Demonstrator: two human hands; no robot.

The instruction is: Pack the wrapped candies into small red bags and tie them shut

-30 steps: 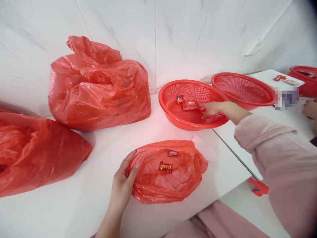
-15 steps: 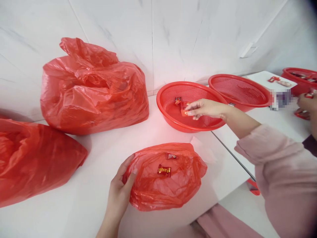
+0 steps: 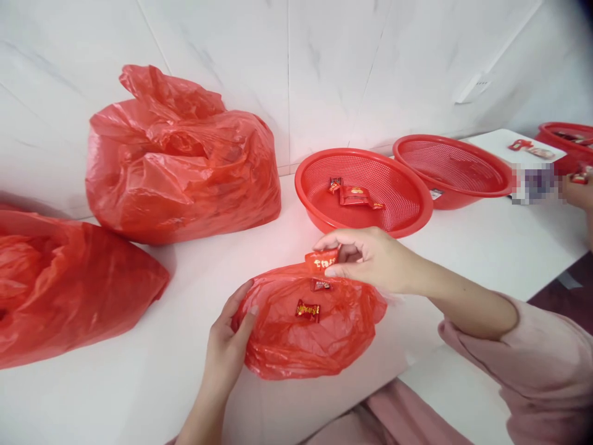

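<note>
My left hand (image 3: pixel 231 327) grips the left edge of a thin red plastic bag (image 3: pixel 343 334), its thumb inside the mouth. The bag lies spread on the white table. Inside it are a dark red wrapped candy (image 3: pixel 308 310) with yellow print and a smaller wrapped candy (image 3: pixel 321 285) near the back. Over the bag's far rim, my right hand (image 3: pixel 370 256) pinches a red candy packet (image 3: pixel 321 260) with pale lettering. Behind it stands a red mesh basket (image 3: pixel 393 170) holding a few red packets (image 3: pixel 356 196) and a small dark-and-red wrapped candy (image 3: pixel 335 184).
Two full red plastic bags, one large (image 3: pixel 194 173) by the wall and another (image 3: pixel 69 290) at left, stand on the table. Right of the first basket are a second red basket (image 3: pixel 454 167) and a farther one (image 3: pixel 567 154). A co-worker's hand (image 3: pixel 579 188) shows at far right.
My right hand has come out of the near basket with a red candy packet and moved down-left to the bag's far rim. My left hand keeps its hold on the bag.
</note>
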